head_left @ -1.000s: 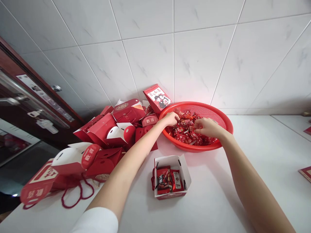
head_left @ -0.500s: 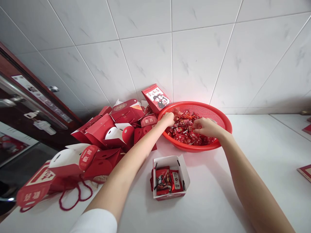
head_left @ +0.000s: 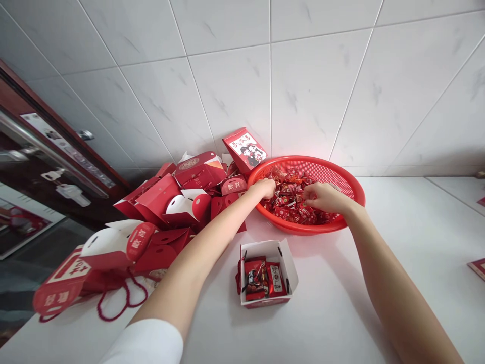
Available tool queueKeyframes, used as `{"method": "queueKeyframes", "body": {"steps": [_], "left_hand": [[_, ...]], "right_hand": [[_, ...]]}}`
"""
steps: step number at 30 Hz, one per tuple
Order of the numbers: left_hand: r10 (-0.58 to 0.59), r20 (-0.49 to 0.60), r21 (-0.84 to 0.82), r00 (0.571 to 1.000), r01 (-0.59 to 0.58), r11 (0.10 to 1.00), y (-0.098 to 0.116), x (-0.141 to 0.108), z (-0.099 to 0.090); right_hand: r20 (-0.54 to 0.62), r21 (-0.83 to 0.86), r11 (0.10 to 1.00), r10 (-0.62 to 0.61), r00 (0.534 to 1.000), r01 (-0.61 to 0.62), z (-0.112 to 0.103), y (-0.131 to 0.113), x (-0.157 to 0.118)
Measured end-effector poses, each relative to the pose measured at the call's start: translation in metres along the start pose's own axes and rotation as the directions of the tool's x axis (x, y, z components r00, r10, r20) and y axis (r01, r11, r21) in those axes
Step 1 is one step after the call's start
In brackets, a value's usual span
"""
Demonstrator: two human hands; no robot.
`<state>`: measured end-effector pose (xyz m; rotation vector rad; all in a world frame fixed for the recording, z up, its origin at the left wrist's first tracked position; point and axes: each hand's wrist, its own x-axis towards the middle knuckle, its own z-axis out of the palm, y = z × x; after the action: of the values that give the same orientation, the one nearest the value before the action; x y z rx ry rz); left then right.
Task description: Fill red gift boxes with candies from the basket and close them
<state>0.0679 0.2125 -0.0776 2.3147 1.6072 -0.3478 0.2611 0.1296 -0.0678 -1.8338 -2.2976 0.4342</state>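
Observation:
Both hands reach into a red plastic colander (head_left: 343, 177) filled with red-wrapped candies (head_left: 290, 202). My left hand (head_left: 268, 188) is closed at the left side of the pile; its fingertips are hidden among the wrappers. On the right side, my right hand (head_left: 321, 196) has its fingers curled together over the candies, and whatever is in them cannot be made out. Nearer to me stands an open small gift box (head_left: 261, 305), red outside and white inside. Several red packets (head_left: 265, 278) lie in it.
A heap of red gift boxes (head_left: 157, 199), some with open flaps, fills the left of the white table (head_left: 322, 303). A box with a printed couple (head_left: 248, 149) leans near the tiled wall (head_left: 231, 96). Keys (head_left: 71, 192) hang from a door lock at left.
The view has shifted slightly. Both hands stay in the colander among the candies, with only small finger movements; the open box and its packets look the same.

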Motion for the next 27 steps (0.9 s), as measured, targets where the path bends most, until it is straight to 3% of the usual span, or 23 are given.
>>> {"method": "queueKeyframes", "body": {"steps": [8,18,22,27], "left_hand": [[0.028,0.023,0.045,0.999,-0.029,0.999,0.0048,-0.008,-0.0046],[0.072,0.08,-0.086,0.994,-0.065,0.994,0.0005,-0.0002,-0.002],[0.099,-0.02,-0.213,0.995,-0.101,0.972,-0.0006,0.0012,0.0001],[0.107,-0.261,-0.397,0.959,-0.208,0.894,-0.0047,0.0013,0.0014]], "right_hand": [[0.035,-0.014,1.0,-0.022,0.999,0.022,-0.0002,-0.0019,-0.001],[0.041,-0.027,0.999,-0.034,0.999,0.035,0.0012,-0.0016,-0.0001],[0.045,-0.032,0.999,-0.021,0.999,0.022,0.0,-0.0033,-0.0002],[0.057,-0.03,0.999,-0.01,0.998,0.011,-0.0012,-0.0056,-0.0012]]}}
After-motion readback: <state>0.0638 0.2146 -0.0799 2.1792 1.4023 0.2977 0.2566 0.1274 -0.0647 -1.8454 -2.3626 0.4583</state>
